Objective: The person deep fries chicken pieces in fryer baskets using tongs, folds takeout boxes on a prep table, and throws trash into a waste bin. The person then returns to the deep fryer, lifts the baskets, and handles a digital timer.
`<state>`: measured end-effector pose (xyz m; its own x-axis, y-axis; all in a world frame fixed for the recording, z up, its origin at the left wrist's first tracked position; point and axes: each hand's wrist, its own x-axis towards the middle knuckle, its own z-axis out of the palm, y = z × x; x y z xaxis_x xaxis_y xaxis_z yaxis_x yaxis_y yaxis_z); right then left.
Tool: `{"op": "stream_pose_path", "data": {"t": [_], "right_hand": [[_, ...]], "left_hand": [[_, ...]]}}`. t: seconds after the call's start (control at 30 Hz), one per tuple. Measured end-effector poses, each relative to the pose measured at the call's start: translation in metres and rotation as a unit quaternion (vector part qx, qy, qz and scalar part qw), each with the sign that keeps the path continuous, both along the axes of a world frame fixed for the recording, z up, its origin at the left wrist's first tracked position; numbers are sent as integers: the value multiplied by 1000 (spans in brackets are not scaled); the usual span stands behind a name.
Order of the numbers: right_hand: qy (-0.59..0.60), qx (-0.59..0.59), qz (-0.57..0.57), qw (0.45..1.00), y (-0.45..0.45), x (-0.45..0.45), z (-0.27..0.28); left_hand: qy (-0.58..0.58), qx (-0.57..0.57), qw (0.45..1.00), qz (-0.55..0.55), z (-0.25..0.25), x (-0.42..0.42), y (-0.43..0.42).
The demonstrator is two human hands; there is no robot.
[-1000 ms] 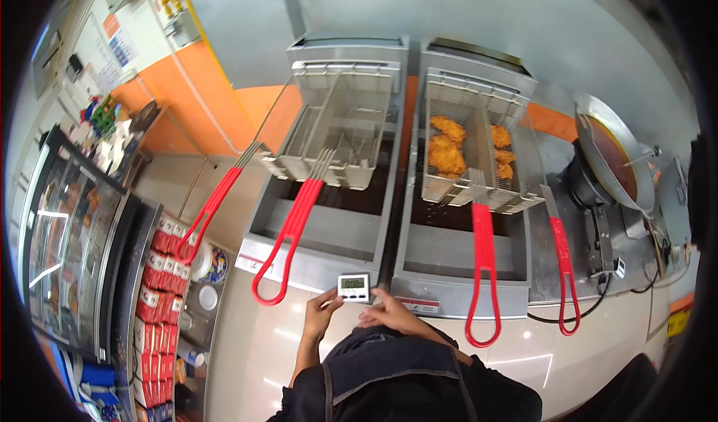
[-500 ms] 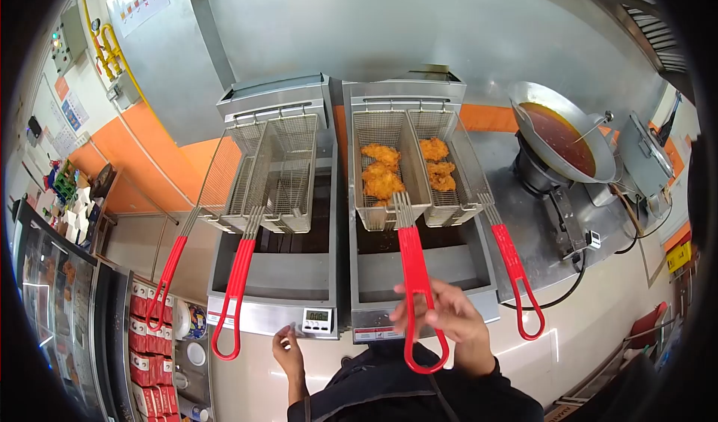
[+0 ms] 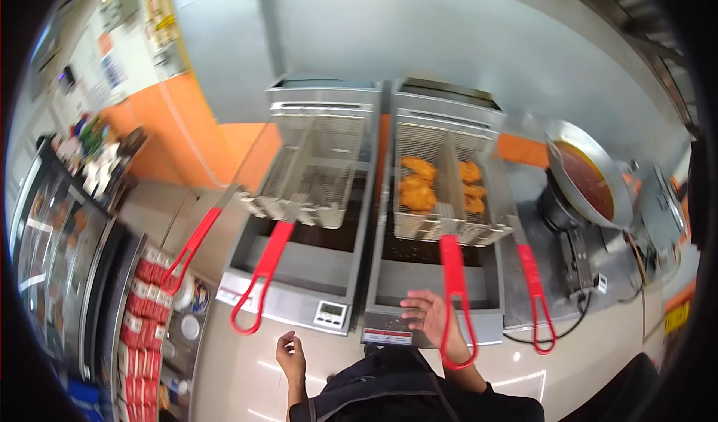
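My right hand is open, fingers spread, just left of the red handle of a wire fry basket; the handle crosses in front of my wrist. Golden fried chicken pieces lie in that basket, and more fried chicken sits in the narrower basket beside it. Both baskets hang raised over the right fryer. My left hand hangs low in front of the left fryer, its fingers loosely bent and holding nothing. A small digital timer is on that fryer's front.
Two fry baskets with red handles hang over the left fryer. To the right, a large wok of reddish-brown liquid rests on a burner. Red boxes fill a shelf at lower left, beside a glass display case.
The camera view has turned, so the fryers appear farther right and tilted. My right hand has drawn left of the basket handle, fingers spread. My left hand is a little lower, away from the timer.
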<state>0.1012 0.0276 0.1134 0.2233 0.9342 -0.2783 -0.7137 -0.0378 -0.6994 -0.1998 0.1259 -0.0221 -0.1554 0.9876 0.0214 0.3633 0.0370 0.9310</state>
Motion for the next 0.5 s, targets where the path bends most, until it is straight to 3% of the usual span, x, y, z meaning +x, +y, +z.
{"op": "stream_pose_path", "data": {"t": [0.07,0.2,0.27,0.3,0.37,0.4,0.47,0.5], "right_hand": [[-96,-136,15,986,8,-27,-18],[-160,-100,256,948,30,-114,-36],[-193,-27,484,853,44,-168,-58],[-197,-5,527,827,51,-205,-59],[-198,-20,685,701,44,-287,-59],[-193,-6,708,679,37,-327,-72],[-248,86,768,584,23,-409,-117],[-241,95,781,569,6,-448,-120]], "left_hand": [[3,-26,999,34,5,-21,-13],[-19,-16,995,102,-4,-97,-63],[-150,-78,968,185,18,-137,-107],[-102,-139,960,221,27,-162,-130],[-25,-181,923,340,28,-216,-184],[38,-177,905,385,8,-245,-221],[6,-128,860,495,-21,-305,-300],[9,-127,848,514,-21,-335,-325]]}}
